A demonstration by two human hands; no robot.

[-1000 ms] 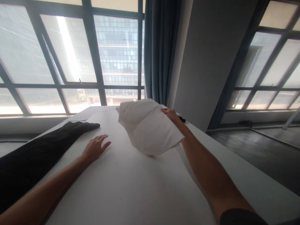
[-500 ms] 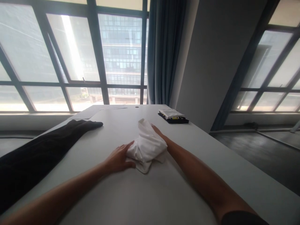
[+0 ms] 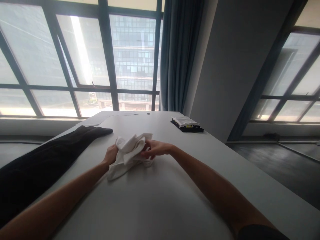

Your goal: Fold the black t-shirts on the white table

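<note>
A crumpled piece of thin white cloth [image 3: 128, 153] is bunched up between the two hands, above the middle of a smooth white table [image 3: 160, 203]; taking it as the centre of the dial, with twelve o'clock straight ahead, the bare left hand [image 3: 110, 155] is at nine and the bare right hand [image 3: 155, 149] at three. The left hand's grip is closed on the cloth's near-left edge, most of its fingers hidden behind the folds. The right hand's grip holds the opposite edge, thumb and fingers bent around the fabric. One loose corner droops toward seven o'clock, and how much of the cloth rests on the tabletop cannot be told. A long black fabric garment [image 3: 55, 160] stretches along the nine o'clock side, its narrow tip pointing forward near the left hand without touching it. Flat white sheets [image 3: 91, 120] lie at ten o'clock, beyond that tip. At two o'clock, well apart from the right hand and near the table's edge, sits a neat stack of folded black and white fabric [image 3: 187, 124] with a yellow patch showing. Dark-framed glass windows [image 3: 82, 53] rise at eleven, and a long blue-grey curtain [image 3: 180, 63] hangs at one.
</note>
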